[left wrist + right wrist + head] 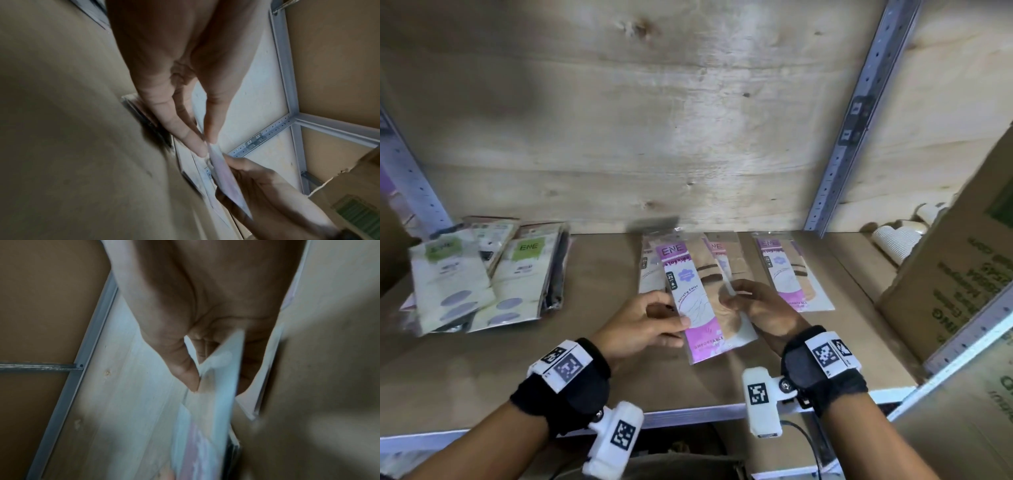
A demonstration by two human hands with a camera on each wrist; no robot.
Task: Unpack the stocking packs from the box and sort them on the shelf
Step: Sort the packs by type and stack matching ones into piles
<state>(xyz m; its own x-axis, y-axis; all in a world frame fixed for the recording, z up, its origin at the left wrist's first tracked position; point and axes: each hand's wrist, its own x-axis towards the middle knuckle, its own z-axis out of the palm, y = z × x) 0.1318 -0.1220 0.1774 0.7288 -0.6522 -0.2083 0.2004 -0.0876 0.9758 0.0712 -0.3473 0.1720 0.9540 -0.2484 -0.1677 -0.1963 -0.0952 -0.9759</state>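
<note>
A purple-and-white stocking pack (697,301) is held flat just above the brown shelf board (592,373), between both hands. My left hand (654,317) pinches its left edge with thumb on top. My right hand (748,303) pinches its right edge. In the left wrist view the left hand (205,146) nips the thin pack (226,178) edge-on. In the right wrist view the right hand (197,382) grips the blurred pack (218,394). More purple packs (789,270) lie behind on the shelf. Green-labelled packs (482,274) are piled at the left.
A cardboard box (959,274) stands at the right end of the shelf, with white paper cups (897,236) behind it. A plywood back wall (654,120) and grey slotted uprights (842,144) bound the shelf bay. The shelf's front edge (688,413) runs below my wrists.
</note>
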